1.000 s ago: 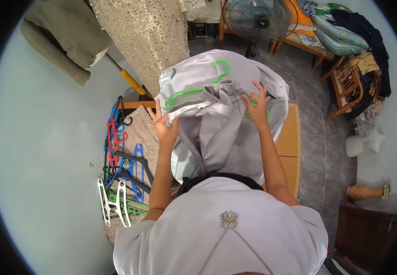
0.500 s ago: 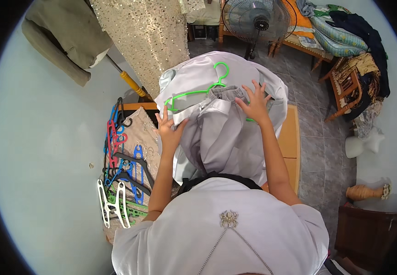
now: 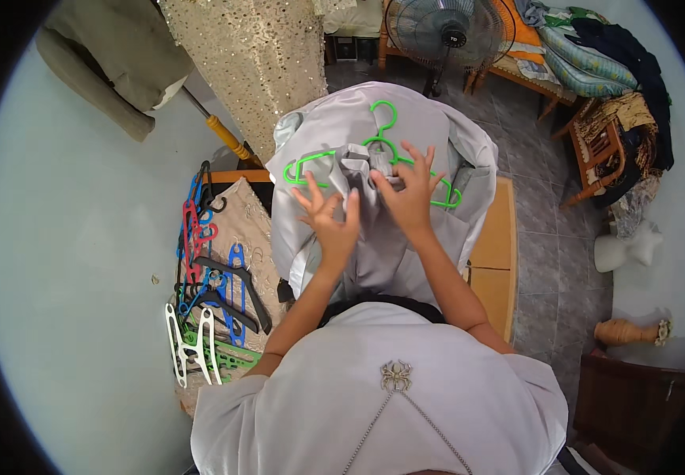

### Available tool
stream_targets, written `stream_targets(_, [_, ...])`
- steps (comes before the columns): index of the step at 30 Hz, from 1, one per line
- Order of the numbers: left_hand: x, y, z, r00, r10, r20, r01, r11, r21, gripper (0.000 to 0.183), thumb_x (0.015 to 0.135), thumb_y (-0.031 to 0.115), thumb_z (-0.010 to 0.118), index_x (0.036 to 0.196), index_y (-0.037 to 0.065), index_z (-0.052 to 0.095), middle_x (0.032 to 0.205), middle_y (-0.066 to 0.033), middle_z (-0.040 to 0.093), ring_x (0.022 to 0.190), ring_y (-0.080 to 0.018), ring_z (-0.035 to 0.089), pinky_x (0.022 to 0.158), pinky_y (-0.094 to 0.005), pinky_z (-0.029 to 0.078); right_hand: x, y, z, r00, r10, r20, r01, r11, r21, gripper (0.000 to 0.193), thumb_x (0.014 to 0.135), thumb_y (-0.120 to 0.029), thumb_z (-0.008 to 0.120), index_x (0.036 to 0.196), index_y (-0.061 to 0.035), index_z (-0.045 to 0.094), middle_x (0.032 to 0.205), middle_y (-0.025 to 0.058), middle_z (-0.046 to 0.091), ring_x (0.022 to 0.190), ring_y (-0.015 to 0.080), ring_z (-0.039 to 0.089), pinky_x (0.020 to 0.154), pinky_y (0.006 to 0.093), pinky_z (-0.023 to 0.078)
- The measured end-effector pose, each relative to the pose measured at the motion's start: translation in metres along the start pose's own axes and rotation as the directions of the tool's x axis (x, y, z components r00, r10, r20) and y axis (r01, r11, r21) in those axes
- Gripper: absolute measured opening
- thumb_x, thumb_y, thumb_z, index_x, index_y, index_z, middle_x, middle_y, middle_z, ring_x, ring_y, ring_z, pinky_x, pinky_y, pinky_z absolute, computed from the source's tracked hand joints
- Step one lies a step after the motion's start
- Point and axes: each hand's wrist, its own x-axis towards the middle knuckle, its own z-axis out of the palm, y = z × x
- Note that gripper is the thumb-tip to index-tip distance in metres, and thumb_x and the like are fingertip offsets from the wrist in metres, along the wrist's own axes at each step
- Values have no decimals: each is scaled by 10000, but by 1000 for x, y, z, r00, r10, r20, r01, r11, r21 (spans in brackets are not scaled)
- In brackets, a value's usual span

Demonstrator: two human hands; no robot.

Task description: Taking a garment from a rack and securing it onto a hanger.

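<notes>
A grey satin garment (image 3: 390,257) with an elasticated waistband hangs over the front of the work surface, close to my body. Its waistband (image 3: 350,162) is bunched up between my two hands. My left hand (image 3: 333,226) grips the left side of the band near the thumb, its other fingers fanned out. On the opposite side, my right hand (image 3: 412,198) pinches the band between thumb and finger, the remaining fingers raised. Beneath the band lies a bright green hanger (image 3: 386,119), hook pointing away from me, on spread pale satin fabric (image 3: 437,119).
Several coloured hangers (image 3: 238,293) lie piled at the left on plastic-wrapped beige cloth (image 3: 239,214). A sequined gown (image 3: 247,63) hangs at the far left, with a standing fan (image 3: 449,36) beyond the table. A wooden chair (image 3: 599,158) holds clothes at right; cardboard (image 3: 491,245) edges the work surface.
My hands have come closer together, the left moving right and the right moving left. The waistband, spread wider before, is now gathered, and more of the green hanger shows on both sides.
</notes>
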Motion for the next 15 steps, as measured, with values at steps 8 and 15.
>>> stream_targets(8, [-19,0,-3,933,291,211,-300,954,11,355,854,306,463,1125,118,594,1447,-270,35,1284,-519,-144,887,-708,-111,-23,13,-7,976,-144,165,117,980,161,398,773,-386,617,966,-40,595,1400,157,271,1317,480,-2,923,709,-48])
stream_targets(15, [12,-32,-7,910,370,189,-392,915,93,236,757,234,578,972,245,676,1441,-274,88,1285,-546,-64,878,-683,-185,-17,63,-23,984,-97,148,63,974,217,236,683,-166,704,877,-64,615,1403,59,301,1336,442,3,950,678,-64])
